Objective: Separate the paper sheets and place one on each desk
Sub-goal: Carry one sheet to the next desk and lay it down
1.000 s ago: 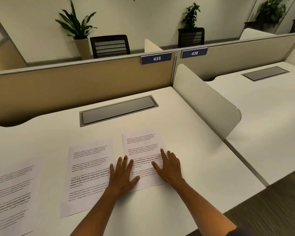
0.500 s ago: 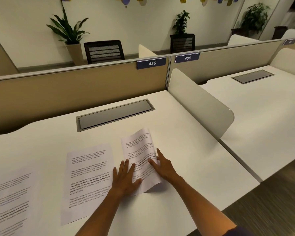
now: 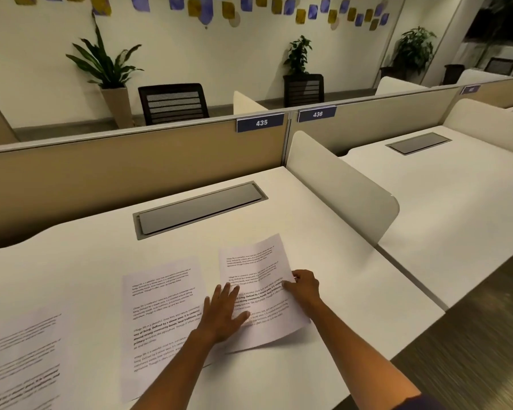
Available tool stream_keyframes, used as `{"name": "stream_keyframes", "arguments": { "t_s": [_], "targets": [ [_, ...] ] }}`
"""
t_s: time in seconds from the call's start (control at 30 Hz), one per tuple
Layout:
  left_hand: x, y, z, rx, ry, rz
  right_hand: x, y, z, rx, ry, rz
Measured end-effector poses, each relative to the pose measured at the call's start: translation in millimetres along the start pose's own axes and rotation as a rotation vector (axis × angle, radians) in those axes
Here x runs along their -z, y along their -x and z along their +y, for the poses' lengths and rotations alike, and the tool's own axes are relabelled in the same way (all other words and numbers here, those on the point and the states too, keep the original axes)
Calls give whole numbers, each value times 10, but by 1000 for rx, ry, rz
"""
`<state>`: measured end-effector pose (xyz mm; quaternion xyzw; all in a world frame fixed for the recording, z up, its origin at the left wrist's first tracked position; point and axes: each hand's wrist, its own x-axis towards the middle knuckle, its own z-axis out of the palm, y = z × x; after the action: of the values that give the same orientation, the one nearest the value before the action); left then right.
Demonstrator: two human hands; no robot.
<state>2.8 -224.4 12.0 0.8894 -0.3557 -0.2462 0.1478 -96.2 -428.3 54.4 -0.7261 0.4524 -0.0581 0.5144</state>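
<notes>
Three printed paper sheets lie on the white desk 435 [image 3: 323,232]. My right hand [image 3: 304,287] pinches the right edge of the rightmost sheet [image 3: 255,267], whose right side is lifted and bowed off the desk. My left hand [image 3: 224,313] presses flat, fingers spread, on that sheet's left part, beside the middle sheet [image 3: 163,303]. A third sheet [image 3: 21,356] lies at the far left, partly cut off by the frame. The neighbouring desk 436 [image 3: 456,202] on the right holds no paper.
A curved white divider [image 3: 341,187] stands between the two desks. Each desk has a grey cable hatch [image 3: 200,208] near the tan back partition [image 3: 131,173]. Black chairs and potted plants stand beyond the partition. Dark floor lies at the lower right.
My right hand went from lying flat on the rightmost sheet to gripping its right edge and lifting it. My left hand stayed pressed down. The camera view tilted upward.
</notes>
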Motion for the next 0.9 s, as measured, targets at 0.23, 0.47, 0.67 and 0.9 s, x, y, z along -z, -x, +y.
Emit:
{"name": "stream_keyframes", "arguments": {
  "t_s": [0.23, 0.47, 0.67, 0.9],
  "targets": [
    [237, -6, 53, 29, 524, 193, 63, 144, 175, -1, 87, 125],
    [186, -49, 168, 131, 828, 209, 260, 488, 506, -50, -359, 184],
    [-6, -90, 502, 101, 1096, 91, 574, 761, 744, -108, -600, 228],
    [-227, -159, 1180, 40, 1106, -49, 1092, 962, 1081, -116, -708, 378]
  ]
}}
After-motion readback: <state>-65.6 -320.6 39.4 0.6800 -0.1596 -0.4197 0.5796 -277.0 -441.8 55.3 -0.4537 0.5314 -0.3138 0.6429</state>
